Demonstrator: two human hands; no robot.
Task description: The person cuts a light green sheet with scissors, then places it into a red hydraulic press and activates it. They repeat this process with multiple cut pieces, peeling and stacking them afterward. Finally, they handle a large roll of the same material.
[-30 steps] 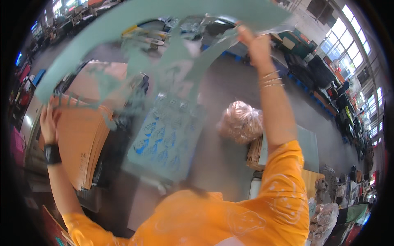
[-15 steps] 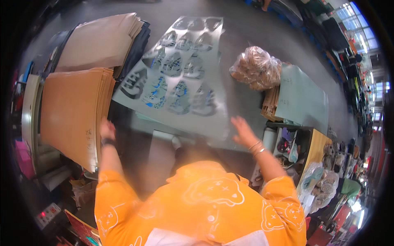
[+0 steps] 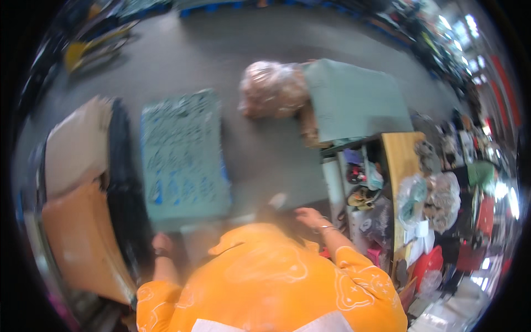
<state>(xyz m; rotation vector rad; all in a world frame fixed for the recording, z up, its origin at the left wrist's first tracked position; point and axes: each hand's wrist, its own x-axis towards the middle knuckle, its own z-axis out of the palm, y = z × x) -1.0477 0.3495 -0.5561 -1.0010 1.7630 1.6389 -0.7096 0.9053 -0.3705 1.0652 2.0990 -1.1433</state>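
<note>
A stack of grey-green sheets (image 3: pixel 215 191) lies to the left of centre, its top sheet full of cut-out shapes with blue showing through some openings. My left hand (image 3: pixel 162 243) hangs low by the stack's near left corner, its fingers smeared by motion. Over to the right, my right hand (image 3: pixel 308 217) is held out with nothing in it, fingers loosely apart, in front of a dark shelf unit (image 3: pixel 354 216). Neither hand is seen gripping the sheets.
Brown boards (image 3: pixel 83 232) and dark sheets (image 3: pixel 124 210) are stacked at left. Ahead sit a clear plastic bag of brown pieces (image 3: pixel 271 91) and a pale green sheet-topped pile (image 3: pixel 354 102). A yellow cart (image 3: pixel 83 52) stands far left; bagged goods (image 3: pixel 442 199) are at right.
The cut-out sheet, which was tilted and apart in front of me, now lies flat on the stack. My view has turned right, and both hands are lower and nearer my body.
</note>
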